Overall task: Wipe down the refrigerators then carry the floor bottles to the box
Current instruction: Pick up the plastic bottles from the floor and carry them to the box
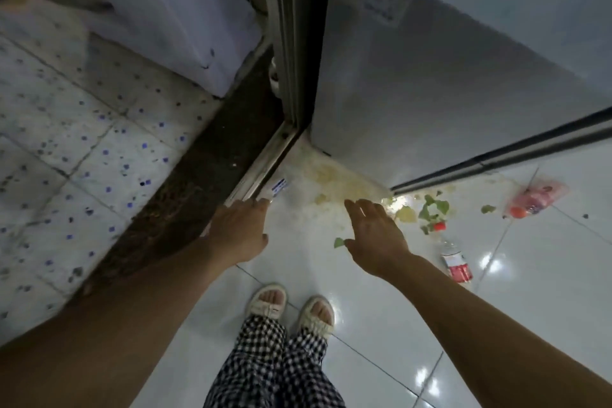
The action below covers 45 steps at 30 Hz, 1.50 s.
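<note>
Bottle neck blurred among green scraps beside refrigerator

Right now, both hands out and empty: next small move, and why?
Probably reach the right hand further right and down to the red-labelled bottle lying on the floor tiles. It holds nothing and the bottle is nearest it. The left hand, also empty, hovers near the door track.

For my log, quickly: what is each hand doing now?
Left hand: open, holding nothing.
Right hand: open, holding nothing.
</note>
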Each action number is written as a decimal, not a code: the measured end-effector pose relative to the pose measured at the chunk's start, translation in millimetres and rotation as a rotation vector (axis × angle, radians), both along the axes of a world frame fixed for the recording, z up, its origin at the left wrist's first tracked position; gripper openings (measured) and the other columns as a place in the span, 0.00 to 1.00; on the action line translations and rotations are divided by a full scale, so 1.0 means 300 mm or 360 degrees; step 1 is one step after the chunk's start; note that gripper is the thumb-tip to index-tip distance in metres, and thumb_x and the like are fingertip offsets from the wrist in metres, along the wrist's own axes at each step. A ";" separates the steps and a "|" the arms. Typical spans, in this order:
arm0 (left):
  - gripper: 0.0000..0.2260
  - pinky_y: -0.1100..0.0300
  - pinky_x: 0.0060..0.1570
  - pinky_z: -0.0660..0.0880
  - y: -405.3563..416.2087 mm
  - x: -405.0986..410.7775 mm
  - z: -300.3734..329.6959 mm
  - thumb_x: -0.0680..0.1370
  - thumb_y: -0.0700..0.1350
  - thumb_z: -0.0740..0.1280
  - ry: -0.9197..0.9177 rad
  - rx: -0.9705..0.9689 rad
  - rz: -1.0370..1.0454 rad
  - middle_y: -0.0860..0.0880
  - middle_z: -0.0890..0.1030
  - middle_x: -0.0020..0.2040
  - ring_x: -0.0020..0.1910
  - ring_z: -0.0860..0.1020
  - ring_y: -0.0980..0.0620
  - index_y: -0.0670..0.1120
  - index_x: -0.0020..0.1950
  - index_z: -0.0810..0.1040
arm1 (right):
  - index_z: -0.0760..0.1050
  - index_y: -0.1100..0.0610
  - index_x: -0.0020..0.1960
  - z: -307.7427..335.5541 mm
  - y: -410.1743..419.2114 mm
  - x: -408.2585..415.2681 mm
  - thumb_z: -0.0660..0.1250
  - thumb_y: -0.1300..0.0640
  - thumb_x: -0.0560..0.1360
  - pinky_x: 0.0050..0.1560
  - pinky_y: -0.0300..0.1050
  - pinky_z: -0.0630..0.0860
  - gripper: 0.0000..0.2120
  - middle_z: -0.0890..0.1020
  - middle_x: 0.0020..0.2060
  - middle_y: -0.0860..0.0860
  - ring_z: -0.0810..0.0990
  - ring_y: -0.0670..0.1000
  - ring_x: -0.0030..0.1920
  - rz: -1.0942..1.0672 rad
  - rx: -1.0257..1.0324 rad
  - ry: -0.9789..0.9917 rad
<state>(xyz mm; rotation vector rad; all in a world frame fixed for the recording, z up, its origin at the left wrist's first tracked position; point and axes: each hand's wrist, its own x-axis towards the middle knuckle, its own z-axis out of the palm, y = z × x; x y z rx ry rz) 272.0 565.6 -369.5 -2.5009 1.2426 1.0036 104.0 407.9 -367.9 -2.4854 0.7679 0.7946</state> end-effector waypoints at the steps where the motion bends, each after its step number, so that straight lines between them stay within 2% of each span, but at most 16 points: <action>1: 0.25 0.49 0.60 0.70 0.005 0.006 -0.082 0.75 0.49 0.65 -0.0012 0.0007 0.0002 0.47 0.73 0.65 0.62 0.73 0.46 0.50 0.71 0.63 | 0.52 0.56 0.76 -0.079 0.004 0.013 0.65 0.51 0.77 0.68 0.51 0.65 0.34 0.61 0.73 0.56 0.61 0.57 0.71 0.0012 0.0009 -0.0003; 6: 0.25 0.51 0.57 0.73 0.017 0.046 -0.493 0.75 0.51 0.67 -0.0093 0.0015 0.0005 0.47 0.76 0.63 0.59 0.76 0.47 0.50 0.70 0.64 | 0.51 0.57 0.76 -0.480 0.018 0.072 0.64 0.51 0.77 0.67 0.51 0.66 0.34 0.61 0.72 0.56 0.61 0.57 0.71 0.0047 0.0017 0.0016; 11: 0.25 0.50 0.54 0.72 -0.007 0.094 -0.877 0.75 0.52 0.66 -0.0168 0.0060 -0.0022 0.45 0.75 0.63 0.59 0.75 0.45 0.47 0.69 0.64 | 0.53 0.58 0.75 -0.845 0.039 0.121 0.65 0.53 0.77 0.67 0.50 0.66 0.32 0.61 0.73 0.55 0.61 0.56 0.71 0.0002 0.0026 -0.0039; 14: 0.28 0.49 0.57 0.70 -0.026 0.108 -1.069 0.76 0.52 0.66 -0.0247 0.0039 -0.0069 0.44 0.71 0.66 0.61 0.73 0.43 0.45 0.72 0.60 | 0.55 0.58 0.75 -1.024 0.056 0.129 0.65 0.55 0.76 0.67 0.49 0.66 0.31 0.60 0.74 0.54 0.61 0.56 0.71 -0.0024 0.0005 -0.0092; 19: 0.35 0.48 0.59 0.68 -0.057 0.115 -1.302 0.75 0.54 0.66 -0.0386 0.0020 -0.0036 0.40 0.63 0.72 0.65 0.69 0.41 0.43 0.75 0.52 | 0.53 0.58 0.75 -1.233 0.086 0.122 0.65 0.54 0.76 0.66 0.50 0.66 0.32 0.59 0.74 0.55 0.60 0.56 0.71 -0.0070 0.0021 -0.0076; 24: 0.39 0.47 0.57 0.69 -0.096 0.119 -1.433 0.76 0.55 0.65 -0.0508 0.0036 0.0070 0.38 0.64 0.70 0.64 0.70 0.39 0.42 0.76 0.46 | 0.55 0.59 0.74 -1.324 0.092 0.105 0.66 0.52 0.76 0.65 0.50 0.67 0.32 0.63 0.72 0.55 0.62 0.57 0.69 -0.0117 0.0002 -0.0193; 26: 0.39 0.47 0.55 0.70 -0.104 0.125 -1.455 0.76 0.52 0.67 -0.0465 0.0027 0.0140 0.36 0.66 0.68 0.62 0.72 0.38 0.42 0.76 0.46 | 0.55 0.59 0.74 -1.332 0.094 0.099 0.66 0.52 0.76 0.65 0.50 0.67 0.32 0.63 0.72 0.56 0.62 0.57 0.69 -0.0129 -0.0011 -0.0209; 29: 0.35 0.46 0.56 0.72 -0.110 0.120 -1.450 0.75 0.48 0.68 -0.0420 0.0016 0.0121 0.35 0.67 0.66 0.61 0.72 0.37 0.39 0.74 0.52 | 0.54 0.59 0.75 -1.314 0.095 0.073 0.65 0.52 0.77 0.67 0.50 0.66 0.33 0.61 0.73 0.56 0.61 0.57 0.70 -0.0151 0.0001 -0.0187; 34: 0.26 0.50 0.48 0.72 -0.103 0.030 -1.290 0.73 0.47 0.70 -0.0235 -0.0028 0.0042 0.38 0.70 0.62 0.58 0.73 0.39 0.39 0.65 0.63 | 0.54 0.59 0.75 -1.168 0.081 -0.019 0.64 0.53 0.77 0.68 0.49 0.64 0.32 0.61 0.73 0.54 0.60 0.56 0.71 -0.0265 0.0025 -0.0155; 45: 0.25 0.55 0.42 0.64 -0.235 -0.309 -0.791 0.75 0.54 0.67 -0.0086 -0.0069 -0.0362 0.42 0.72 0.60 0.56 0.74 0.43 0.42 0.64 0.63 | 0.56 0.58 0.73 -0.684 0.034 -0.365 0.64 0.54 0.76 0.65 0.49 0.66 0.29 0.65 0.70 0.54 0.63 0.56 0.69 -0.0639 -0.0061 -0.0052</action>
